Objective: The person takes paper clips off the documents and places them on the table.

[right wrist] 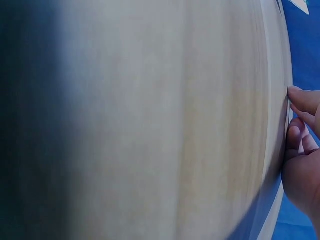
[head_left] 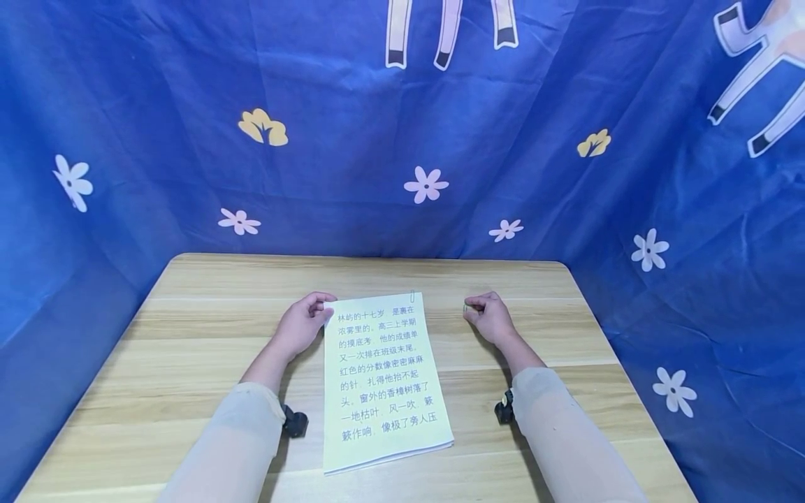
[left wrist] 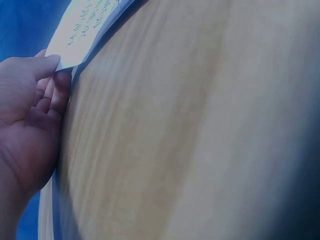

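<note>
A stack of printed paper sheets [head_left: 383,377] lies on the table, its lines of Chinese characters facing up. My left hand [head_left: 300,327] pinches the stack's top left corner between thumb and fingers. In the left wrist view, the thumb [left wrist: 47,65] lies over the corner of the paper [left wrist: 82,35], with the fingers behind it. A paper clip [head_left: 412,296] sits on the top edge near the right corner. To the right of the stack, my right hand [head_left: 490,320] pinches a small, thin paper clip [head_left: 465,308], mostly hidden by the fingers.
The wooden table [head_left: 220,328] has rounded far corners. A blue curtain [head_left: 339,195] with flowers and animal legs printed on it hangs behind and at both sides. Black wrist devices [head_left: 294,422] are worn at both grey sleeves.
</note>
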### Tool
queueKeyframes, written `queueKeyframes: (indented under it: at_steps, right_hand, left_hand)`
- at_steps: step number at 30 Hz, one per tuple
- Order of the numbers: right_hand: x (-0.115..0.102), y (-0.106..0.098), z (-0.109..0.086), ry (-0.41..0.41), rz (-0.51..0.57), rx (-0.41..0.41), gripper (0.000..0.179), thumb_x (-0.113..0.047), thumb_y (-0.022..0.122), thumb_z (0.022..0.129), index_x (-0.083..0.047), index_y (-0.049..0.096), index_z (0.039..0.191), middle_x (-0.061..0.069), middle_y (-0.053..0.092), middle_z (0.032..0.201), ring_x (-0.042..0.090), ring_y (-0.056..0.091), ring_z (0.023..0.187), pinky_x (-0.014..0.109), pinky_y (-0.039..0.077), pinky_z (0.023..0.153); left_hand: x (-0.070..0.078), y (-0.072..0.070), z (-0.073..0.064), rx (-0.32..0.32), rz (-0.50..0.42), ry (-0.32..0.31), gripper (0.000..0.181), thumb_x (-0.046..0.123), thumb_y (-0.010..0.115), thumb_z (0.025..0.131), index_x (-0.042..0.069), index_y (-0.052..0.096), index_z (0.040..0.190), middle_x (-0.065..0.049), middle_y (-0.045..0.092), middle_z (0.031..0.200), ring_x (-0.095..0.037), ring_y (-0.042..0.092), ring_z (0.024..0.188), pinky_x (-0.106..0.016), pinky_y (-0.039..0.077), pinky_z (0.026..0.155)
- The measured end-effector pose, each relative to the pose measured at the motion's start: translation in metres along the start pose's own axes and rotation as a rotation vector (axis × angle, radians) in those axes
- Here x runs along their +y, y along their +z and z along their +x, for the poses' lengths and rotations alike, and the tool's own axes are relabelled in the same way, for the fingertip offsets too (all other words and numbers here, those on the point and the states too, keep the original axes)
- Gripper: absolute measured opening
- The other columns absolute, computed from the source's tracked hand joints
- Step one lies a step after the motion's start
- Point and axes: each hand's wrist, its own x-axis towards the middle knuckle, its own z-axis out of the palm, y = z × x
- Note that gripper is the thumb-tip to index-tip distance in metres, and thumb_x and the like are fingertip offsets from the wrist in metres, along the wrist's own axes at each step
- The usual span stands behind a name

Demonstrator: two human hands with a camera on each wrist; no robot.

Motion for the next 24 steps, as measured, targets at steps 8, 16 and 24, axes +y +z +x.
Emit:
queueKeyframes:
  at_steps: [8, 16, 24]
  right_hand:
    - [0.001, -0.004, -0.001, 0.005, 0.088, 0.023, 0.037, -0.006, 0.077, 0.099, -0.003, 0.073, 0.136, 0.018, 0.061, 0.131, 0.03, 0.064, 0.119, 0.04, 0.055, 0.106]
    - [-0.001, -0.009, -0.001, 0.109, 0.394, 0.069, 0.042, -0.006, 0.066, 0.106, -0.004, 0.063, 0.148, 0.016, 0.064, 0.133, 0.025, 0.062, 0.122, 0.016, 0.056, 0.09]
    - [-0.017, -0.007, -0.003, 0.13, 0.562, 0.187, 0.044, -0.011, 0.063, 0.108, -0.004, 0.06, 0.151, 0.012, 0.062, 0.135, 0.018, 0.062, 0.116, 0.021, 0.057, 0.09]
  left_hand:
    - [0.0, 0.0, 0.0, -0.002, -0.001, 0.0, 0.03, 0.022, 0.062, 0.111, 0.015, 0.066, 0.141, -0.007, 0.068, 0.116, -0.023, 0.061, 0.101, -0.033, 0.049, 0.09]
    - [0.001, 0.0, -0.001, -0.002, 0.003, -0.013, 0.03, 0.023, 0.062, 0.111, 0.016, 0.066, 0.14, -0.006, 0.066, 0.115, -0.021, 0.059, 0.1, -0.032, 0.047, 0.089]
    - [0.001, 0.001, 0.0, 0.005, -0.004, -0.009, 0.029, 0.023, 0.062, 0.111, 0.016, 0.067, 0.139, -0.007, 0.066, 0.115, -0.021, 0.059, 0.1, -0.032, 0.047, 0.089]
